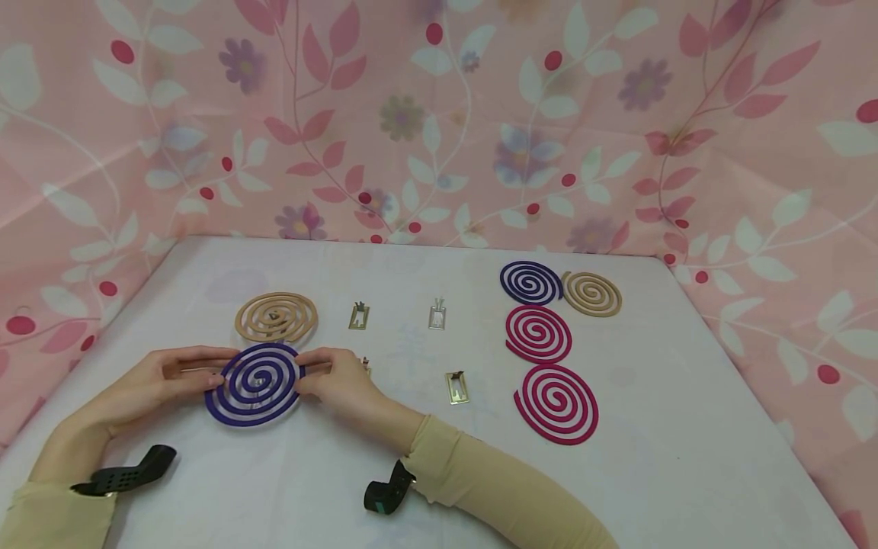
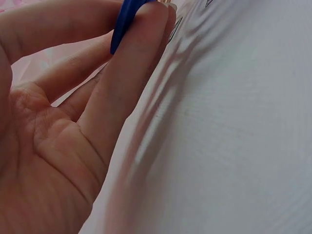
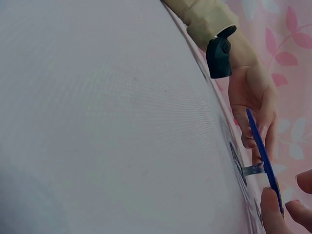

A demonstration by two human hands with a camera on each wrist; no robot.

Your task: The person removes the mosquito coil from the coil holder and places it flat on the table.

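Note:
A purple-blue mosquito coil (image 1: 257,385) lies nearly flat, raised over the table at the left. My left hand (image 1: 171,381) pinches its left edge between thumb and fingers; in the left wrist view the blue coil tip (image 2: 126,22) shows between them. My right hand (image 1: 346,385) pinches the right edge. From the side, in the right wrist view, the coil (image 3: 263,151) is seen edge-on against the upright prong of a metal coil stand (image 3: 254,169), whose base is on the table. Just behind, a tan coil (image 1: 302,299) sits raised on another stand.
Metal stands lie mid-table: a brassy one (image 1: 359,316), a silvery one (image 1: 437,316), a gold one (image 1: 457,389), and one partly hidden behind my right hand. Toward the right lie a blue coil (image 1: 529,283), a tan coil (image 1: 591,294) and two pink coils (image 1: 538,333).

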